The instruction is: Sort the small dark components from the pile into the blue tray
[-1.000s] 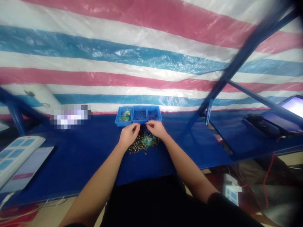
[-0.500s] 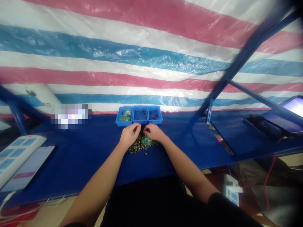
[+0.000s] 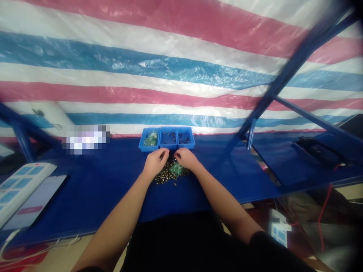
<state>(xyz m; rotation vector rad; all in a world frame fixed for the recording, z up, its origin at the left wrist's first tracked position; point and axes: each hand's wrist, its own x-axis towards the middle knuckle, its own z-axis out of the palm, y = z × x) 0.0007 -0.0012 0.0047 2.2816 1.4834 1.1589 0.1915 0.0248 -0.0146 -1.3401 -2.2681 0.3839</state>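
Observation:
My left hand (image 3: 155,162) and my right hand (image 3: 186,158) face each other just in front of three joined blue bins. Both have fingers pinched together; whatever lies between the fingertips is too small or hidden to name. Beneath them spreads a pile of small brass-coloured and dark screw-like parts (image 3: 164,175), with a crumpled green plastic bag (image 3: 176,169) on its right side. Green packets fill the left bin (image 3: 141,144). A few small dark parts lie in the middle bin (image 3: 168,146) and in the right bin (image 3: 186,145).
On the blue table (image 3: 107,189), a white power strip (image 3: 31,177) and a phone (image 3: 36,204) lie at the left. A blurred-out object (image 3: 85,139) stands at the back left. Blue metal posts (image 3: 272,90) rise at the right, and a dark device (image 3: 312,151) lies beyond them.
My right hand has shifted very slightly to the right. My left hand keeps its place. The bright screen at the far right has gone dark.

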